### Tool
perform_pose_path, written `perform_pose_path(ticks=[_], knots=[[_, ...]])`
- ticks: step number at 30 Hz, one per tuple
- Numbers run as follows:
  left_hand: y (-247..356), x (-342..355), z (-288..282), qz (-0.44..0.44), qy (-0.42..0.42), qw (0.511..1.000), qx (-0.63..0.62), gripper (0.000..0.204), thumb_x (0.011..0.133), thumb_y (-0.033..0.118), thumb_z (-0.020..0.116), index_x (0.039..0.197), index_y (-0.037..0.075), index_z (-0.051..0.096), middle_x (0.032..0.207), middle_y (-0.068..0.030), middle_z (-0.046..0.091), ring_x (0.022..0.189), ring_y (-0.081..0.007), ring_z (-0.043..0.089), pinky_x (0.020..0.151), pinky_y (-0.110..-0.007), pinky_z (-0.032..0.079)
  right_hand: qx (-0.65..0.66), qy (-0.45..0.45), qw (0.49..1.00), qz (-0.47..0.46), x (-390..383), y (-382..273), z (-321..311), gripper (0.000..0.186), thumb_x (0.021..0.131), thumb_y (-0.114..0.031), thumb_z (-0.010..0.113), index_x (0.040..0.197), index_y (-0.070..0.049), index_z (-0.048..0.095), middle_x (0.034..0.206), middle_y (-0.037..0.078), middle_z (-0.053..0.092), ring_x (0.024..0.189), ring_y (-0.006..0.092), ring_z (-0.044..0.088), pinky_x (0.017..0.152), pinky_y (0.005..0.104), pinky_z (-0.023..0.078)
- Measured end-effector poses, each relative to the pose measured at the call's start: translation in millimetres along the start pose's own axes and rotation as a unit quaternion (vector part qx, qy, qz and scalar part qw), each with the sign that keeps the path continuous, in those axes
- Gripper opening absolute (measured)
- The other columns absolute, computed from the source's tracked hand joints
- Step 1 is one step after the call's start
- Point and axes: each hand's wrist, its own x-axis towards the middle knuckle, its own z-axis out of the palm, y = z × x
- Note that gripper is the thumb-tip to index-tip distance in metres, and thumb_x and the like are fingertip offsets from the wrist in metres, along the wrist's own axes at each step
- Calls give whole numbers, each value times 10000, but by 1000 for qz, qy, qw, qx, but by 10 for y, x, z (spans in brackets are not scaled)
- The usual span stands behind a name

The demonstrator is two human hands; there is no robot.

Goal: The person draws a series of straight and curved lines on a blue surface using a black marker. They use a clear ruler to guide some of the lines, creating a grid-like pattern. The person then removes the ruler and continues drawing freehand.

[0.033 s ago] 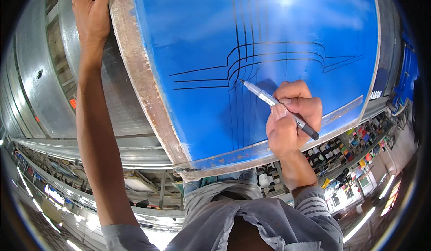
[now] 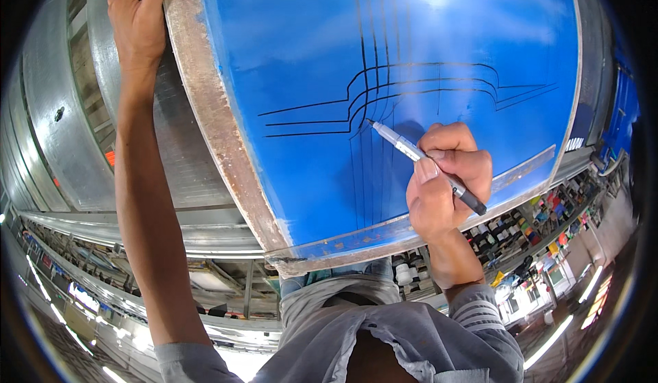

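White-and-black marker (image 2: 396,143): slim; in the right hand (image 2: 435,208), tip up-left of the fingers, beside curved black lines (image 2: 308,122);
Right hand: closed around the marker;
Left hand (image 2: 140,23): at the worn brown frame (image 2: 209,102); cannot tell whether gripping;
Glossy blue panel (image 2: 295,177): beneath the marker.

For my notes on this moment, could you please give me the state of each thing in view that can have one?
panel: blue, partly drawn on
lines: some bold and dark, others thin and faint
frame: worn, stained
clear strip: lying along the panel's near edge
pen: uncapped, tilted, tip at the panel
right hand: closed around the pen
left hand: at the frame, grip unclear
lamp: lit
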Motion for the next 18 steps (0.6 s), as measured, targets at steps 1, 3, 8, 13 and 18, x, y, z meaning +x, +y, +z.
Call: perform_pose_path(ticks=[1,3,8,13,18], knots=[[33,9,0,14,12,1000,22,619,917,505,465,1303,32,565,1201,-192,637,1103,-245,596,1050,-364,334,0,-8,1000,-7,18,5,-6,215,777,82,600,934,6,474,822,174,567,601,127,449,513,272,390],[74,-31,14,-45,-8,998,-47,608,923,493,468,1302,27,566,1142,-197,659,1004,-222,639,946,-339,428,-1,-18,1000,-11,17,28,-12,214,781,73,605,937,6,476,824,177,566,599,131,446,511,282,386],[79,-5,-2,-57,-20,992,-110,570,942,450,469,1299,16,564,977,-172,699,816,-171,682,716,-261,520,4,-20,1000,-6,37,16,-6,206,783,71,607,927,6,475,826,181,567,595,130,443,502,277,377],[105,15,13,-50,-12,992,-119,567,944,437,476,1306,7,552,1043,-177,663,898,-193,636,779,-278,480,6,-31,999,-10,52,16,-14,212,771,91,597,915,5,467,813,175,559,583,123,418,490,274,356],[128,32,7,-44,-8,992,-120,564,945,423,483,1312,-1,541,1109,-183,627,979,-215,591,841,-294,441,28,-38,999,-11,56,22,-9,216,761,105,588,901,3,458,799,168,549,573,115,390,481,282,334]])
